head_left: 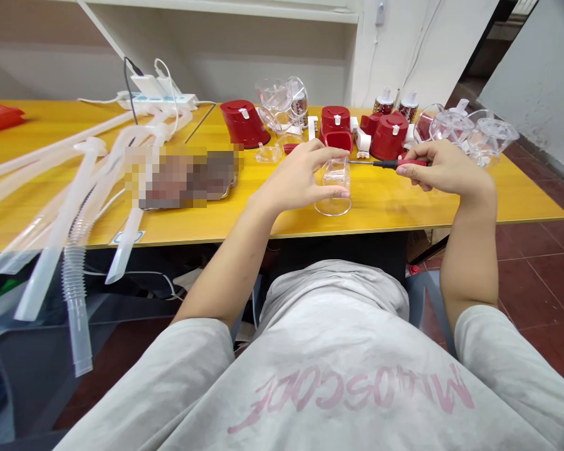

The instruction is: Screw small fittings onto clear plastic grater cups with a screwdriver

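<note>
A clear plastic cup-like piece (333,205) stands on the yellow table close to its front edge. My left hand (297,175) grips it from the left, fingers across its upper part and thumb lower down. In my right hand (444,168) is a screwdriver (384,164) with a red and black handle, held level. Its metal shaft points left, and the tip meets the upper right side of the clear piece. Whether a screw sits at the tip is too small to tell. Just behind my left fingers is a red housing (336,119) with a white clip.
More red housings (244,123), white fittings (363,143) and clear plastic pieces (491,134) stand along the back of the yellow table (404,210). Long translucent tubes (51,238) overhang the front edge at left. A power strip (183,100) with cables lies behind them, near a blurred-out object (183,178).
</note>
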The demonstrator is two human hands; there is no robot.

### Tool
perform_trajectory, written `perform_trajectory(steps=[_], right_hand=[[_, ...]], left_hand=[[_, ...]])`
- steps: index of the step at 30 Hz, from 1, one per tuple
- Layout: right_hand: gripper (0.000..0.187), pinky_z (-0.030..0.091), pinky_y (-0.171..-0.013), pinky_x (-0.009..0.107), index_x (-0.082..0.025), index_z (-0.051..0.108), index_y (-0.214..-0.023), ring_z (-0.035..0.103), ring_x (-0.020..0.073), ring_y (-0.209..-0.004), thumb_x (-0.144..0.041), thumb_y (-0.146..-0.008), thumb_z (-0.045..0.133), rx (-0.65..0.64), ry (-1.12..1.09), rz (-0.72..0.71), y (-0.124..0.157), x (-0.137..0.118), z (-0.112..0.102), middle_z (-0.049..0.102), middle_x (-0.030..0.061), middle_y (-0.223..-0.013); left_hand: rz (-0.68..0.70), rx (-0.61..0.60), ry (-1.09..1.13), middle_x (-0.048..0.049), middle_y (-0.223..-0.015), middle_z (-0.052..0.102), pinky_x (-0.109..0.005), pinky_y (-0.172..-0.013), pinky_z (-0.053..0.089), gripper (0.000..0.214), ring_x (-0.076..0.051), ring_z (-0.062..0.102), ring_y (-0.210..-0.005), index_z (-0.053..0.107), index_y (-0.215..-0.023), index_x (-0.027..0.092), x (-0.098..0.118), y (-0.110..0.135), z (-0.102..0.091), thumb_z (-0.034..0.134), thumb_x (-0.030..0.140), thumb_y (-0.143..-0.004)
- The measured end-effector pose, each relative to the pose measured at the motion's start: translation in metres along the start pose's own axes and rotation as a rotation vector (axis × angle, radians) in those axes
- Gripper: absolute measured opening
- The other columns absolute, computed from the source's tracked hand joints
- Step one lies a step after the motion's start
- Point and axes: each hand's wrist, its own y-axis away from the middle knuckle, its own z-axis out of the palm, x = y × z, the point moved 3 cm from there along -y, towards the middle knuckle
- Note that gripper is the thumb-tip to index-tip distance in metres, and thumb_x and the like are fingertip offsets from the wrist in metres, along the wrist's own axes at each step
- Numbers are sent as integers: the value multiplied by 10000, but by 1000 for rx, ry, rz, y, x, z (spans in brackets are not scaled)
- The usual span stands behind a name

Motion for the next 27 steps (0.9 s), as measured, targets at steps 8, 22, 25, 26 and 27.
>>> perform_trajectory(steps=[8,22,25,26,27], right_hand=[[675,592,-607,397,-282,765,-899,732,220,-644,-896,-1137,915,-120,-18,49,2,-13,2,821,62,-818],[311,571,-621,412,-293,836,-1039,738,255,-697,-416,-994,1118,36,-1,45,-1,-13,1,776,29,-824],[361,611,-619,422,-298,829,-1046,766,269,-718,-477,-999,1139,-15,-4,67,-1,-13,4,788,43,-853],[378,626,-626,423,-298,825,-1040,773,271,-727,-511,-1013,1137,-40,-7,69,-1,-13,5,795,49,-865],[391,639,-637,424,-296,818,-1022,776,269,-735,-550,-1046,1115,-62,-12,61,-1,-14,6,803,57,-877]], left_hand=[[6,11,-13,-149,-1490,791,-664,-1367,585,924,-497,775,-1425,844,-1742,292,0,0,1,1085,736,-968],[18,27,-17,-143,-1471,804,-625,-1322,605,912,-469,776,-1377,858,-1721,283,1,0,2,1110,703,-951],[21,26,-18,-147,-1476,800,-638,-1332,597,908,-479,776,-1389,856,-1717,279,1,1,2,1114,701,-956],[22,25,-18,-150,-1481,798,-641,-1336,595,912,-484,777,-1396,855,-1718,275,1,1,2,1115,704,-956],[21,25,-18,-152,-1489,797,-644,-1340,593,917,-488,777,-1404,852,-1720,276,1,1,2,1115,710,-956]])
